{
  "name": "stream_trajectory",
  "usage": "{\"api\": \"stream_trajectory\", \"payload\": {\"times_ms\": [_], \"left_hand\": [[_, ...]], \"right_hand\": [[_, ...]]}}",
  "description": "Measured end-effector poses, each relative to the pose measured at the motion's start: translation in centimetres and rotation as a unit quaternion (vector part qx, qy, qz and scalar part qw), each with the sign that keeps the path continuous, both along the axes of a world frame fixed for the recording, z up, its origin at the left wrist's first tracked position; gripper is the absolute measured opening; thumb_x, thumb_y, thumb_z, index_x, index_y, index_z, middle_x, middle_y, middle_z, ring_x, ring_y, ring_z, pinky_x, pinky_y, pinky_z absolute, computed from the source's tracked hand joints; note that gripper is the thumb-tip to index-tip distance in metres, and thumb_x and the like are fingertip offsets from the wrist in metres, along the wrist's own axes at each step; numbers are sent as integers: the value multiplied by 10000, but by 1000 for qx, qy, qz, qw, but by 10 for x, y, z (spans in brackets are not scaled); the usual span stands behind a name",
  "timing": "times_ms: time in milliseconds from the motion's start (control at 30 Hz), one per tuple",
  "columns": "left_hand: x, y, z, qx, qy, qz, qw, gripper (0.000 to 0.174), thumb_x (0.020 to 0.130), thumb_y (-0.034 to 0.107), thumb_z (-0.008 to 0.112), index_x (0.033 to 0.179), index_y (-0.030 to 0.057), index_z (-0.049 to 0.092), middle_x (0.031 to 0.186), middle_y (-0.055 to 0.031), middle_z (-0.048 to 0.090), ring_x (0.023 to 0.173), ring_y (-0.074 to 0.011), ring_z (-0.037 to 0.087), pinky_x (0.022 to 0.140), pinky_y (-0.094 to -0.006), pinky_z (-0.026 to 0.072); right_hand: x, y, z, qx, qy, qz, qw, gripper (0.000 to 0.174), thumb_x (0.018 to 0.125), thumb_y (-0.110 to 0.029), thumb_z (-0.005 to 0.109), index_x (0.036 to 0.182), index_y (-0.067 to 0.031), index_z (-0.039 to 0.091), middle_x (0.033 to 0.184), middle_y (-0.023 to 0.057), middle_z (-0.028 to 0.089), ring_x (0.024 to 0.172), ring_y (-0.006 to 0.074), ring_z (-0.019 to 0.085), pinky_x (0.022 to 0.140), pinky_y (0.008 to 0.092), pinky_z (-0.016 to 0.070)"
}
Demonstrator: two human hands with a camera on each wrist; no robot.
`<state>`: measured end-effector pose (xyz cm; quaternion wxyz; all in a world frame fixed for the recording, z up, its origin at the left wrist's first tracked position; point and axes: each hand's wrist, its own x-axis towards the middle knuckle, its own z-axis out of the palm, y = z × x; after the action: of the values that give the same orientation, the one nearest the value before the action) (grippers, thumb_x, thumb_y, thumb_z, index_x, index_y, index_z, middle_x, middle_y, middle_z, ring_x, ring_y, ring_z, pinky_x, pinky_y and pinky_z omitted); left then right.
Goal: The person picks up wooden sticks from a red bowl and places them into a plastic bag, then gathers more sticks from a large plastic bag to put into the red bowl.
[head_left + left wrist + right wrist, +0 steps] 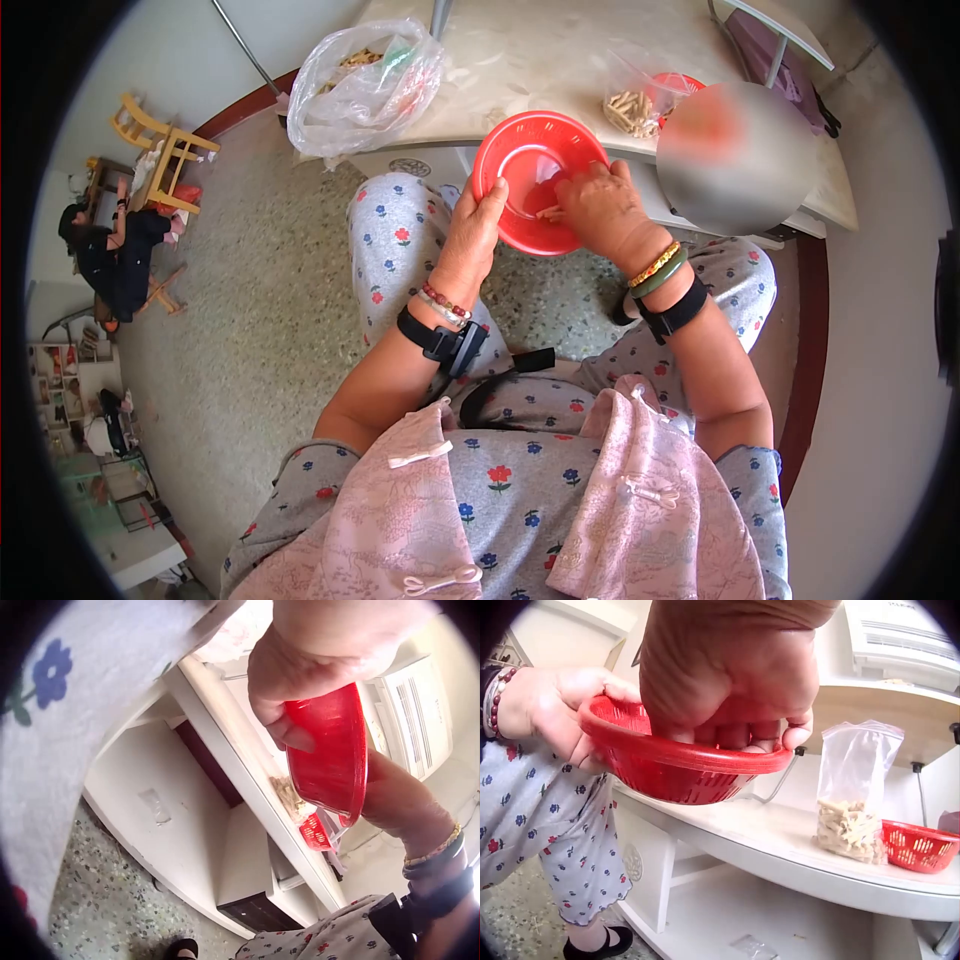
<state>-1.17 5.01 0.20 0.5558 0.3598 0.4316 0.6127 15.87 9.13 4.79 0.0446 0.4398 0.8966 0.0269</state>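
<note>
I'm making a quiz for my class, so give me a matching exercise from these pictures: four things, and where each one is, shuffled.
1. red basket
2. small clear bag
3. big plastic bag
4. right hand

a. at the table's left corner
b. fingers inside the basket
c. gripped at its rim by the left hand
d. upright on the table beside a smaller red basket

Pairs: 1-c, 2-d, 3-a, 4-b

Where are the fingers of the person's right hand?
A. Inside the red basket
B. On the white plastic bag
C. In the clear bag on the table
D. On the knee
A: the right hand dips its fingers over the rim into the red basket, which the left hand grips by the opposite edge.
</note>
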Motion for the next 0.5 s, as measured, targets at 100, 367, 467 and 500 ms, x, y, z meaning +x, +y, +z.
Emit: {"api": "stream_trajectory", "payload": {"times_ms": [100, 367, 467, 500], "left_hand": [[3, 0, -1, -5, -7, -13, 1000, 392, 947, 205, 501, 1264, -18, 447, 1220, -125, 532, 1108, -183, 517, 943, -332, 422], [9, -4, 11, -45, -113, -46, 992, 381, 948, 212, 496, 1265, 6, 447, 1241, -108, 527, 1130, -196, 517, 962, -353, 421], [16, -7, 14, -54, -116, -61, 990, 392, 948, 216, 495, 1275, 7, 437, 1250, -107, 520, 1140, -196, 510, 970, -358, 414], [16, -7, 15, -59, -127, -71, 988, 396, 948, 218, 495, 1279, 9, 433, 1254, -106, 517, 1146, -196, 505, 972, -358, 411]], "right_hand": [[7, 0, -18, 77, 61, 32, 995, 95, 785, -198, 585, 735, -126, 621, 765, 42, 629, 812, 224, 585, 778, 374, 391], [21, -3, 14, -60, 457, -58, 885, 105, 792, -139, 623, 860, -77, 673, 833, 77, 657, 824, 230, 605, 749, 342, 436], [27, -3, 6, -144, 582, -101, 794, 129, 855, -100, 581, 935, -47, 668, 840, 52, 667, 801, 152, 604, 749, 276, 457], [29, -3, 3, -184, 646, -105, 734, 148, 893, -93, 552, 976, -36, 660, 844, 36, 668, 792, 110, 593, 749, 244, 461]]}}
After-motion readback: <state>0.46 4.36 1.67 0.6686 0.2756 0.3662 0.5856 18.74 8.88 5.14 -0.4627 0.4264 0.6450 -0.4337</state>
